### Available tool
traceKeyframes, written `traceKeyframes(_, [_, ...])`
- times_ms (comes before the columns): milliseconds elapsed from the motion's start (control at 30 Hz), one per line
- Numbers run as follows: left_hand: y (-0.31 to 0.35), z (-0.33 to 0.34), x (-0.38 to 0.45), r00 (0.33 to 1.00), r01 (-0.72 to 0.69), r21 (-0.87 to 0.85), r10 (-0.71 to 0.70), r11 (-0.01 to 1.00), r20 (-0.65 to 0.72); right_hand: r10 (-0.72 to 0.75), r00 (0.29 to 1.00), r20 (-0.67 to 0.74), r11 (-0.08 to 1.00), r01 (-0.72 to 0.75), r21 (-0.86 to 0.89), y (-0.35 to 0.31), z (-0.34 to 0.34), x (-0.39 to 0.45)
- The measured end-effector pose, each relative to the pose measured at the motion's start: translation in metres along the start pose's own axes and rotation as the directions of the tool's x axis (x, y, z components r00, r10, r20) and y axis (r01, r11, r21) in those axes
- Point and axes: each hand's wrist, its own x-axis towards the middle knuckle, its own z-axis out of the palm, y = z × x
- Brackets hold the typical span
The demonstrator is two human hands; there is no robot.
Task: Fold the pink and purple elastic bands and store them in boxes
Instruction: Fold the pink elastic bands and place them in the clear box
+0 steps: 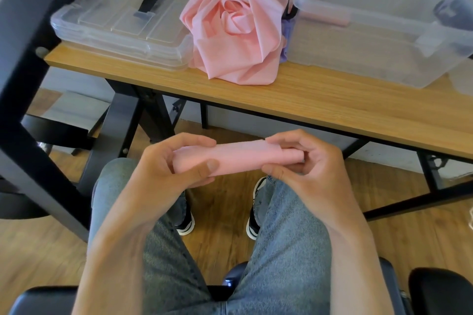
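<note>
A folded pink elastic band (240, 157) lies level between both hands, above my lap and in front of the table. My left hand (169, 163) grips its left end, thumb on top. My right hand (307, 161) pinches its right end with curled fingers. On the wooden table (320, 102) sits a crumpled heap of pink bands (235, 28). A bit of purple band (286, 41) shows behind that heap. A clear open box (378, 33) stands at the right, with a pink roll visible through its wall.
A clear lid with a black handle (122, 20) lies on the table's left part. A black frame post (33, 79) rises at the left. My jeans-clad legs and shoes are below, on a wooden floor. Black chair arms flank the bottom edge.
</note>
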Motion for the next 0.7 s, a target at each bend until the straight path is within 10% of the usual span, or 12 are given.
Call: traceKeyframes(700, [0.0023,-0.0019,-0.0009,0.998,-0.017,0.185,0.005,0.983,0.069,0.023,1.0,-0.019,0.999,-0.022,0.047,-0.0044,0.0032,0.0002])
